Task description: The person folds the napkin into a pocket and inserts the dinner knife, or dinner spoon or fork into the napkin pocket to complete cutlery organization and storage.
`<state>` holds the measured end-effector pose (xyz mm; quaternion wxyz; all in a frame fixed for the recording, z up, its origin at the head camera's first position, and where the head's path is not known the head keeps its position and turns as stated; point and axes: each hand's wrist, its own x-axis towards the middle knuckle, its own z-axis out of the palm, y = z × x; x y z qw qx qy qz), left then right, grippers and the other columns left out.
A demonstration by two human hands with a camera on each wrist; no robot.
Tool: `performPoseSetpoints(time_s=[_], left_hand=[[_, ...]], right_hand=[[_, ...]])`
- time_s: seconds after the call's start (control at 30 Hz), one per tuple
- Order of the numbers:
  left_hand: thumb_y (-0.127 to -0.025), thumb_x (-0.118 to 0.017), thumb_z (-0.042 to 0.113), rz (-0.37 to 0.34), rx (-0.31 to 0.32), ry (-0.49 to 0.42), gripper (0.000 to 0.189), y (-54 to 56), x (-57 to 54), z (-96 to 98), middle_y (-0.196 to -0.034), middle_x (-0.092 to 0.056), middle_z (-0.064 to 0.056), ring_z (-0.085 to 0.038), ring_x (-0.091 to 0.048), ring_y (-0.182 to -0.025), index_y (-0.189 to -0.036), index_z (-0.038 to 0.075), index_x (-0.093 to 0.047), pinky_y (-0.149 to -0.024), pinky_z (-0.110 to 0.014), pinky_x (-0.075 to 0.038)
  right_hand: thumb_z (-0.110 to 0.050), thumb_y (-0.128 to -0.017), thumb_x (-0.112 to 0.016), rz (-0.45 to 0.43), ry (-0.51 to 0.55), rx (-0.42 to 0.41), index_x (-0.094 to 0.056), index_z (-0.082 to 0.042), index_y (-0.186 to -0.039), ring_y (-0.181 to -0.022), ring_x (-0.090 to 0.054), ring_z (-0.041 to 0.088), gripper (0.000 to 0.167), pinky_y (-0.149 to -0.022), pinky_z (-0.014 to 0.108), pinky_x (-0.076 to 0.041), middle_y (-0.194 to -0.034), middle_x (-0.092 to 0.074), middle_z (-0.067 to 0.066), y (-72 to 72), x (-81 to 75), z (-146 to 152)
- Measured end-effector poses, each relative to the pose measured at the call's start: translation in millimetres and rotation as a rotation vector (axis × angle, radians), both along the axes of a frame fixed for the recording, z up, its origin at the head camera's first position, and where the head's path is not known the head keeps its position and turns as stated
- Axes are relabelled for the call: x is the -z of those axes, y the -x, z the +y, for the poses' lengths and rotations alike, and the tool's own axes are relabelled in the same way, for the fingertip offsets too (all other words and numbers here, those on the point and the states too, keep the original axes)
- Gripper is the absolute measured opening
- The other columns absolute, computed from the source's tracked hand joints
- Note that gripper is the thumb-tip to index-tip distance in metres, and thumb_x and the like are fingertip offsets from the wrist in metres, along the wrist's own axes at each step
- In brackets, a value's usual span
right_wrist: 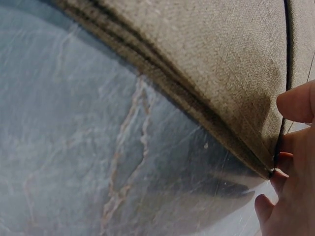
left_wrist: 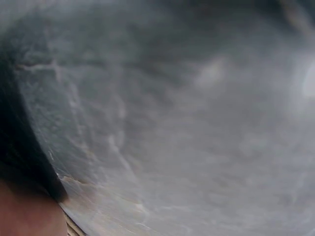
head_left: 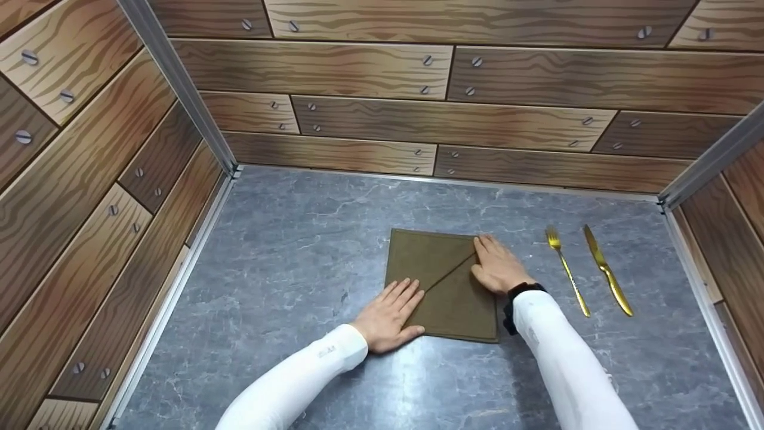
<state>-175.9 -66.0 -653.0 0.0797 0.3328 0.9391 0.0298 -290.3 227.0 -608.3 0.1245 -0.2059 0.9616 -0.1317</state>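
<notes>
An olive-brown cloth napkin (head_left: 456,304) lies folded into a square, with a diagonal fold edge running from its lower left toward its upper right corner. On its lower left part rests my left hand (head_left: 391,316), fingers straight and thumb spread near the bottom edge. My right hand (head_left: 498,266) lies on the upper right corner with extended fingers. From the right wrist view, the layered edge of the napkin (right_wrist: 197,93) shows, and the fingers (right_wrist: 295,105) touch its corner. The left wrist view is blurred and shows mostly tabletop, with a bit of the hand (left_wrist: 29,211).
To the right of the napkin lie a gold fork (head_left: 567,272) and a gold knife (head_left: 607,272), side by side. The grey marbled tabletop (head_left: 286,251) is bounded by wood-patterned walls (head_left: 358,71) at the back and both sides, with metal strips along the corners.
</notes>
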Motion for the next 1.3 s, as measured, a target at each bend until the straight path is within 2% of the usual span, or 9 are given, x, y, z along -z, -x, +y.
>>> performPoseSetpoints(time_s=[0.2, 0.37, 0.47, 0.57, 0.7, 0.8, 0.93, 1.13, 1.3], left_hand=[[-0.101, -0.01, 0.067, -0.014, 0.003, 0.002, 0.08, 1.7, -2.4, -0.3, -0.169, 0.002, -0.004, -0.021, 0.004, -0.156, -0.162, 0.016, -0.005, -0.127, -0.039, 0.002], [-0.102, -0.012, 0.066, -0.109, -0.028, -0.083, 0.079, 1.5, -9.3, -1.3, -0.169, -0.004, -0.004, -0.022, 0.0, -0.156, -0.162, 0.015, -0.012, -0.127, -0.04, -0.002], [-0.103, -0.017, 0.064, -0.161, -0.074, -0.176, 0.076, 0.7, -19.4, -2.3, -0.169, -0.01, -0.006, -0.023, -0.005, -0.156, -0.161, 0.015, -0.016, -0.127, -0.043, -0.005], [-0.105, -0.027, 0.058, -0.157, -0.137, -0.271, 0.072, 0.5, -31.9, -6.5, -0.167, -0.016, -0.009, -0.027, -0.011, -0.155, -0.161, 0.013, -0.019, -0.126, -0.046, -0.01], [-0.104, -0.045, 0.045, -0.158, -0.285, -0.451, 0.066, -2.8, -47.0, -19.4, -0.162, -0.032, -0.013, -0.031, -0.031, -0.149, -0.158, 0.009, -0.029, -0.122, -0.048, -0.025], [-0.102, -0.052, 0.036, -0.266, -0.437, -0.637, 0.062, -11.3, -54.0, -31.8, -0.153, -0.045, -0.016, -0.033, -0.048, -0.138, -0.154, 0.005, -0.037, -0.116, -0.049, -0.037], [-0.102, -0.055, 0.031, -0.476, -0.61, -0.833, 0.06, -25.0, -57.1, -43.3, -0.144, -0.053, -0.02, -0.036, -0.057, -0.126, -0.151, 0.002, -0.039, -0.105, -0.049, -0.048], [-0.101, -0.053, 0.024, -0.779, -0.745, -1.095, 0.066, -36.1, -55.7, -45.4, -0.146, -0.046, -0.03, -0.041, -0.06, -0.12, -0.153, -0.006, -0.027, -0.094, -0.05, -0.055], [-0.099, -0.056, 0.025, -0.882, -0.833, -1.136, 0.068, -32.2, -56.2, -42.2, -0.148, -0.044, -0.027, -0.037, -0.062, -0.115, -0.153, -0.004, -0.028, -0.085, -0.045, -0.06]], right_hand=[[-0.023, -0.1, -0.043, -0.009, -0.008, 0.011, -0.021, 0.009, -0.154, -0.151, -0.014, 0.046, 0.067, -0.123, 0.057, -0.014, -0.161, -0.019, 0.03, 0.7, -1.5, 0.7], [-0.027, -0.1, -0.041, -0.011, -0.019, 0.012, -0.021, 0.009, -0.154, -0.151, -0.015, 0.046, 0.068, -0.123, 0.057, -0.015, -0.161, -0.019, 0.03, 2.4, 4.1, -0.5], [-0.026, -0.1, -0.039, -0.015, -0.013, 0.022, -0.021, 0.01, -0.154, -0.15, -0.015, 0.047, 0.067, -0.122, 0.059, -0.016, -0.161, -0.019, 0.031, 1.3, 4.2, -2.7], [-0.025, -0.102, -0.038, -0.025, 0.013, 0.053, -0.018, 0.007, -0.156, -0.151, -0.011, 0.045, 0.066, -0.123, 0.059, -0.013, -0.163, -0.014, 0.028, -1.1, 0.8, -3.9], [-0.023, -0.105, -0.037, -0.005, 0.077, 0.075, -0.016, 0.003, -0.157, -0.153, -0.007, 0.043, 0.063, -0.123, 0.06, -0.011, -0.165, -0.011, 0.024, -8.8, -7.0, -3.5], [-0.02, -0.104, -0.04, 0.055, 0.134, 0.061, -0.025, 0.004, -0.155, -0.152, -0.015, 0.043, 0.058, -0.122, 0.06, -0.015, -0.163, -0.022, 0.023, -20.4, -13.1, -3.7], [-0.015, -0.101, -0.048, 0.116, 0.211, 0.054, -0.042, 0.004, -0.148, -0.146, -0.03, 0.045, 0.051, -0.12, 0.059, -0.023, -0.156, -0.038, 0.024, -42.5, -12.8, -3.0], [-0.011, -0.097, -0.054, 0.125, 0.248, 0.065, -0.055, 0.001, -0.139, -0.136, -0.045, 0.043, 0.044, -0.114, 0.059, -0.033, -0.146, -0.051, 0.023, -79.4, -1.6, -1.0], [-0.01, -0.095, -0.056, 0.164, 0.223, 0.065, -0.063, 0.0, -0.132, -0.133, -0.049, 0.04, 0.04, -0.111, 0.055, -0.039, -0.142, -0.056, 0.019, -94.0, 9.7, -0.2]])
